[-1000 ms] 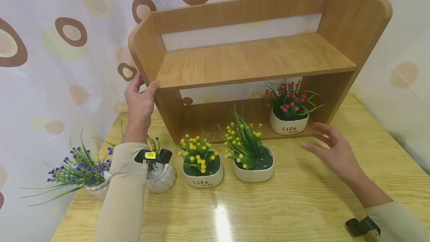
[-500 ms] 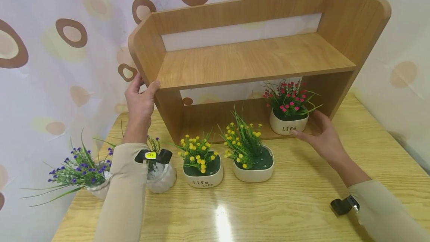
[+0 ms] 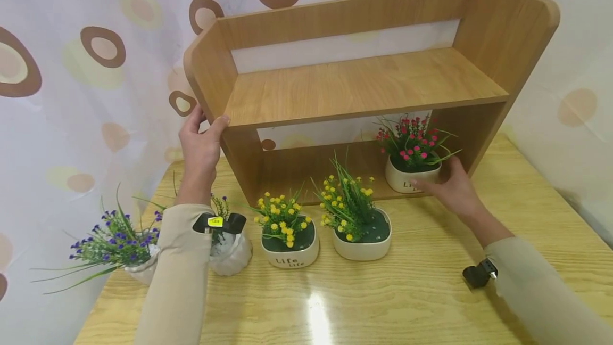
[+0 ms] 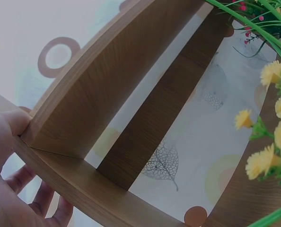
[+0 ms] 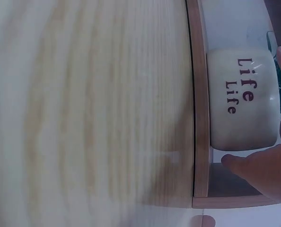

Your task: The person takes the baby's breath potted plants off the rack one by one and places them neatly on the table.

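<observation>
A two-tier wooden shelf point(image 3: 369, 87) stands tilted in view on the table. My left hand point(image 3: 200, 148) grips its left side panel, thumb on the front edge and fingers behind; the left wrist view shows the same hand point(image 4: 17, 175) on the wood. On the lower tier, at the right end, sits a cream flower pot point(image 3: 404, 179) with pink flowers and "Life" lettering. My right hand point(image 3: 455, 188) holds this pot at its right side, thumb across the front. Up close in the right wrist view, the pot point(image 5: 242, 101) rests just behind the shelf's front edge.
Two cream pots with yellow flowers, a left one point(image 3: 289, 257) and a right one point(image 3: 362, 249), stand before the shelf. Further left are a white pot point(image 3: 232, 257) and a purple-flowered plant point(image 3: 117, 241). Patterned cloth point(image 3: 143, 57) hangs behind the table point(image 3: 383, 302).
My right hand has moved left and inward from beside the pink-flowered pot to take hold of it. The pot and my left hand stay where they were.
</observation>
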A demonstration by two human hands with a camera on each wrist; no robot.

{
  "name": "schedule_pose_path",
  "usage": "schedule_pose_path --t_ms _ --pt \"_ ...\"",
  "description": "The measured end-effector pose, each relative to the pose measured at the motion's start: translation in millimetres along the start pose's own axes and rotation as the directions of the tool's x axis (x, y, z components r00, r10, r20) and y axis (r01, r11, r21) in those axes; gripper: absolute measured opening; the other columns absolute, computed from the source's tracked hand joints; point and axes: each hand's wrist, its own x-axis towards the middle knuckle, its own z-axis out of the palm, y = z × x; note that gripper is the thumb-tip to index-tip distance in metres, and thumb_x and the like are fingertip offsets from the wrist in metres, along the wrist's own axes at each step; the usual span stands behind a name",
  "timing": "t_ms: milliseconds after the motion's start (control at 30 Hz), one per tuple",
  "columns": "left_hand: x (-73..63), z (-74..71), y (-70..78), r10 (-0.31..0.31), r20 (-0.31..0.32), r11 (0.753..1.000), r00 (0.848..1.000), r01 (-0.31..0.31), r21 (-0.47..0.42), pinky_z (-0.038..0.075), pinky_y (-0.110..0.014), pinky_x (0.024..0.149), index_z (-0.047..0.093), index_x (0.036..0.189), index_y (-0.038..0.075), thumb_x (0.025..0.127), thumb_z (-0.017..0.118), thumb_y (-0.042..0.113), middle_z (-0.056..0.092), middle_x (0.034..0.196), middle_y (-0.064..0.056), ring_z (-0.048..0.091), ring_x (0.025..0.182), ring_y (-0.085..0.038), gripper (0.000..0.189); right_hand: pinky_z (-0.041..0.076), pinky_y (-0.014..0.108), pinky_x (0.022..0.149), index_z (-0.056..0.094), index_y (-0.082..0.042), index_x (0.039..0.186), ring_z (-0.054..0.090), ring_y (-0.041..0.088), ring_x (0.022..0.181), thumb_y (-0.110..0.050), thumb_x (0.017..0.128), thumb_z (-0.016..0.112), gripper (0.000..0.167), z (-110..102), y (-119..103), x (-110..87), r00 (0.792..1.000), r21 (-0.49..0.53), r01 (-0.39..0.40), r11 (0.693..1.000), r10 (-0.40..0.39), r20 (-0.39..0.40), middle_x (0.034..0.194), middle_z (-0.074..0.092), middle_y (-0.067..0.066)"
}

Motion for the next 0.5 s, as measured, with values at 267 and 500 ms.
schedule_pose_path --t_ms 267,500 --pt "-0.7 3.2 0.9 -0.008 0.017 1.000 1.000 0.008 -0.004 0.051 -0.043 0.100 0.059 0.142 0.025 0.093 0.069 0.017 0.051 0.124 -0.005 0.059 0.111 -0.029 0.050 0.013 0.054 0.120 0.013 -0.007 0.160 0.021 0.041 0.146 -0.017 0.084 0.084 0.104 1.6 7.9 11.2 0.998 0.044 0.059 0.997 -0.059 0.000 0.161 0.024 0.022" --pt "-1.7 5.7 2.0 -0.015 0.010 1.000 1.000 0.015 0.005 0.049 -0.045 0.102 0.058 0.143 0.026 0.094 0.069 0.018 0.050 0.128 -0.006 0.057 0.116 -0.030 0.051 0.013 0.053 0.121 0.014 -0.009 0.160 0.021 0.040 0.147 -0.015 0.083 0.084 0.105 -2.8 9.9 17.1 0.997 0.046 0.062 0.997 -0.064 0.033 0.161 0.023 0.020"
